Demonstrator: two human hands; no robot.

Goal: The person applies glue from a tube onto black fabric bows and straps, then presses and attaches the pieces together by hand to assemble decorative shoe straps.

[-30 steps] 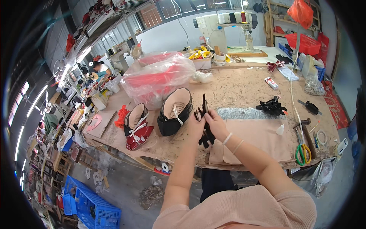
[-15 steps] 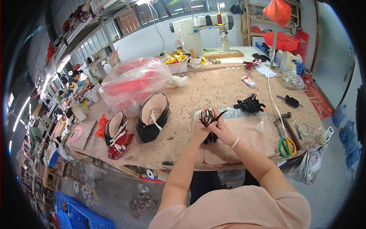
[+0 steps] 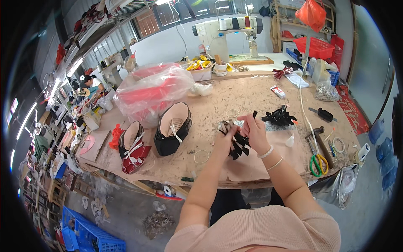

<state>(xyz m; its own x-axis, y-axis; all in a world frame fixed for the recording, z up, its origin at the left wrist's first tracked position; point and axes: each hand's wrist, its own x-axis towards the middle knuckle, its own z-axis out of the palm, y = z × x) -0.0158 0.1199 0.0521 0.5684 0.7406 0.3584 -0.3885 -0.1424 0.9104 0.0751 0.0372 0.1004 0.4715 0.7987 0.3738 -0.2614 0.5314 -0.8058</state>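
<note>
My left hand [image 3: 226,136] is closed around a bunch of black strips [image 3: 238,149], whose loose ends hang below the fingers. Just right of it, my right hand [image 3: 255,131] has its fingers pinched, and the end of one black strip [image 3: 255,114] sticks up from them. Beyond my right hand a second heap of black strips [image 3: 279,116] lies on the table. To the left stand a stack of black curved pieces [image 3: 168,143] tied with white cord and a smaller bundle of red pieces [image 3: 136,159], also tied.
Scissors [image 3: 317,159], a hammer [image 3: 322,145] and a small white bottle [image 3: 289,141] lie on the right of the worktable [image 3: 210,105]. Red items in clear plastic [image 3: 153,92] stand at the back left. A sewing machine [image 3: 218,40] is behind. A blue crate [image 3: 90,233] sits on the floor.
My right hand has moved away from my left, to the right, with a black strip between its fingers. My left hand still grips the bunch. The view has shifted slightly.
</note>
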